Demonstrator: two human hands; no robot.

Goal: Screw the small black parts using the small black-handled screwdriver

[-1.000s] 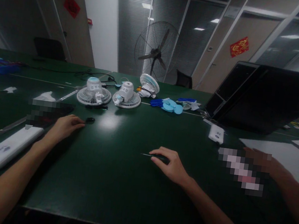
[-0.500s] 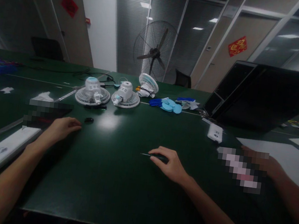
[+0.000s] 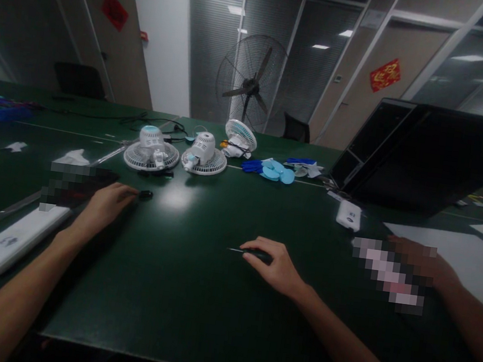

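Note:
My right hand (image 3: pixel 273 262) is closed round the dark handle of a small screwdriver (image 3: pixel 257 255), whose thin shaft points left just above the green table (image 3: pixel 189 305). On the left, my left hand (image 3: pixel 107 202) rests with its fingertips at the edge of a small black object (image 3: pixel 146 194). Its fingers are close together, and whether they grip the object is unclear. Beyond it, two white fan heads (image 3: pixel 151 157) (image 3: pixel 204 161) lie face down, with a third white fan (image 3: pixel 240 139) behind them.
A long white device (image 3: pixel 11 242) lies at the left. Blue fan blades (image 3: pixel 277 171) and blue gloves (image 3: pixel 251 165) are farther back. To the right are a white device (image 3: pixel 349 215), a large black monitor (image 3: pixel 431 158), paper (image 3: pixel 475 265) and another person's hand (image 3: pixel 421 264).
My left hand has moved slightly right and forward, reaching the small black object. My right hand and the screwdriver have hardly moved.

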